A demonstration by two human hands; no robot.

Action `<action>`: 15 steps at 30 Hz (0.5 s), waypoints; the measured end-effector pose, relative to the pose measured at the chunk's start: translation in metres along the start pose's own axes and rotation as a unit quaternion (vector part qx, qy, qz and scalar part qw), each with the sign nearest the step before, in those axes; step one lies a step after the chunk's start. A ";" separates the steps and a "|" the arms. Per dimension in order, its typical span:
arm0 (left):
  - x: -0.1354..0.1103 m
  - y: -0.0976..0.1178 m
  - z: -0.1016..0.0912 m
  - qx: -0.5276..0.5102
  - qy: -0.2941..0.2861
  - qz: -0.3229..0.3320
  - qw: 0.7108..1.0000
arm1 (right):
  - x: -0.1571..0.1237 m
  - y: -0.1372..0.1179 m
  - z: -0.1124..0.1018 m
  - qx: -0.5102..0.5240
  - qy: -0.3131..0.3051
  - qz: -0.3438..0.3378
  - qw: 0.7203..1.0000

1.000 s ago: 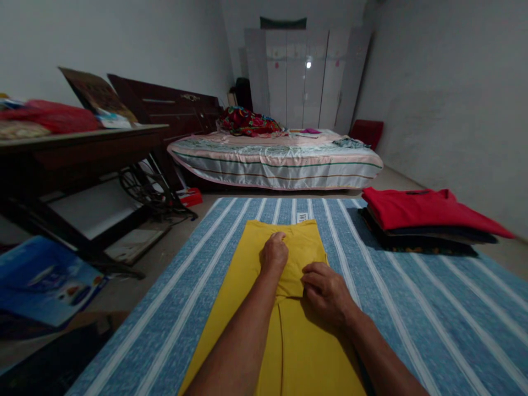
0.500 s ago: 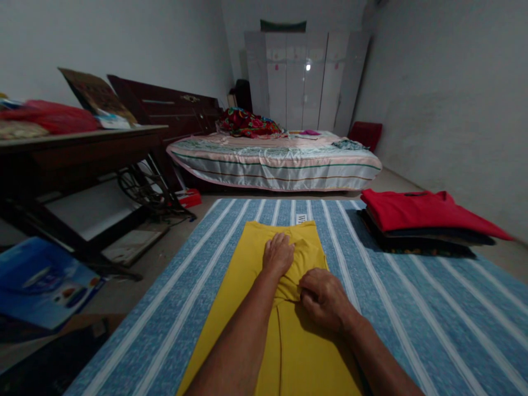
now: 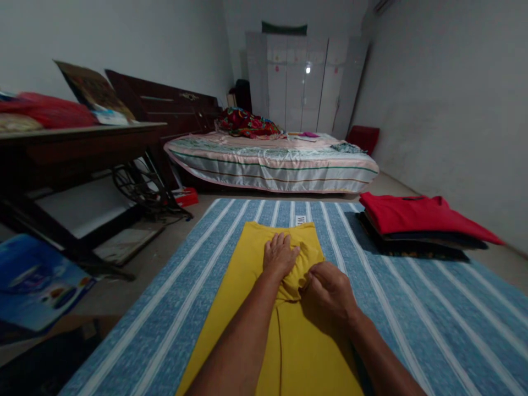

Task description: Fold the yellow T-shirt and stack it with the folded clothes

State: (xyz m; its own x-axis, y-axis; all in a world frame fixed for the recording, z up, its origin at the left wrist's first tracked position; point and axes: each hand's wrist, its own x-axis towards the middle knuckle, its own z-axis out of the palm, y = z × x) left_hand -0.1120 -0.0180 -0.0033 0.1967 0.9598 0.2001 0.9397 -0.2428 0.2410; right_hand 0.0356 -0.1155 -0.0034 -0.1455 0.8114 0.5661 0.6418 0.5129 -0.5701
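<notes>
A yellow garment (image 3: 231,300) lies lengthwise before me, partly folded, with a crease running down its middle. My left hand (image 3: 281,255) rests flat on its upper part, fingers spread a little. Closer to me and to the right, my right hand (image 3: 330,287) pinches a bunched bit of the yellow cloth near its right edge. Wrinkles gather in the fabric between both hands. Which part of the garment I grip cannot be made out.
Beneath the garment is a blue and white striped cover (image 3: 181,280). A stack of folded clothes, red shirt (image 3: 412,214) on top, sits to the right. Beyond stands a bed (image 3: 268,165); a sewing machine table (image 3: 82,135) is at left, with a blue box (image 3: 39,286) nearby.
My right hand has shifted slightly right and away from me, still gripping the cloth. The left hand's fingers have spread a little on the fabric. The view has tilted slightly.
</notes>
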 end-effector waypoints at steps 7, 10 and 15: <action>0.001 -0.006 -0.002 -0.029 0.084 -0.039 0.995 | 0.044 0.032 0.003 -0.210 -0.028 0.109 0.971; 0.001 -0.008 -0.003 -0.028 0.094 -0.049 0.994 | 0.058 0.032 0.009 -0.223 -0.050 0.116 0.967; 0.000 -0.008 -0.002 -0.023 0.087 -0.044 0.995 | 0.056 0.028 0.014 -0.179 -0.046 0.098 0.978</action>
State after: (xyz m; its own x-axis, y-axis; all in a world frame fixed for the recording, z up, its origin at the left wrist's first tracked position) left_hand -0.1198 -0.0164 -0.0032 0.0597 0.9399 0.3362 0.9362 -0.1696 0.3079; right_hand 0.0350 -0.0525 0.0042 -0.0510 0.9144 0.4015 0.8841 0.2283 -0.4078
